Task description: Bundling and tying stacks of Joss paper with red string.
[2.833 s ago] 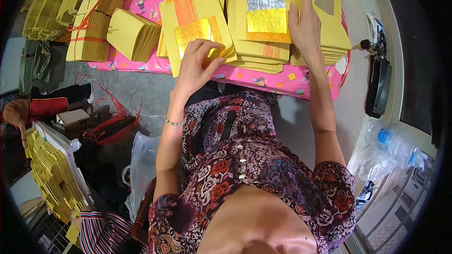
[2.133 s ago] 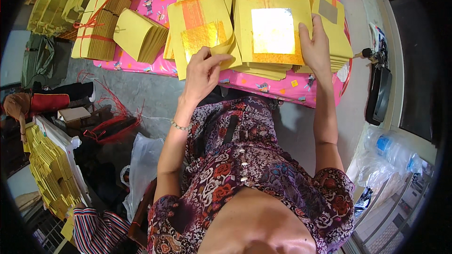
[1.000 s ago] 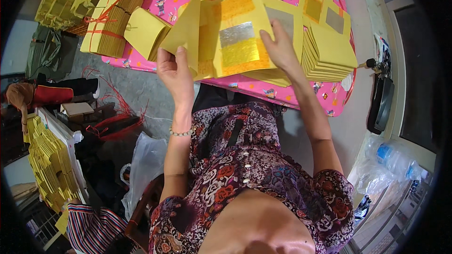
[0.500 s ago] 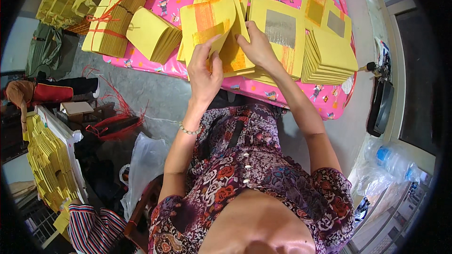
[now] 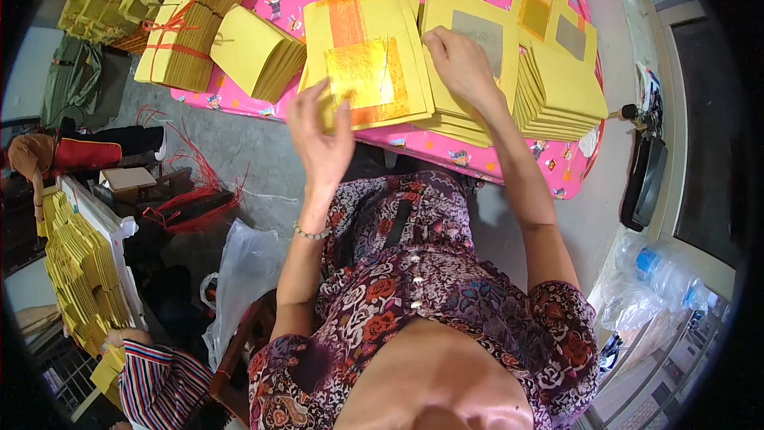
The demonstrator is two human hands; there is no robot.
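Note:
A stack of yellow paper sheets [image 5: 370, 24] with an orange band and shiny gold-foil square lies in front of me on the table. At its lower left corner is my left hand [image 5: 321, 131], fingers apart and holding nothing. My right hand [image 5: 465, 68] is over the neighbouring stack of yellow sheets with silver-foil squares [image 5: 484, 32]. Its fingers are curled together at that stack's left edge; whether they grip a sheet is hidden. Right of it sits a fanned pile of folded yellow paper [image 5: 565, 99].
The pink patterned tablecloth [image 5: 278, 0] carries red-tied yellow bundles [image 5: 179, 48] and a loose folded bundle [image 5: 255, 52] at left. A plastic bag [image 5: 243, 287] hangs beside my chair. Lower left, a person in striped sleeves [image 5: 163, 382] is near more stacked yellow paper [image 5: 83, 271].
The lifted gold-foil sheet now lies flat on its stack. My left hand has let go and drawn down and left; my right hand has moved right, onto the silver-foil stack.

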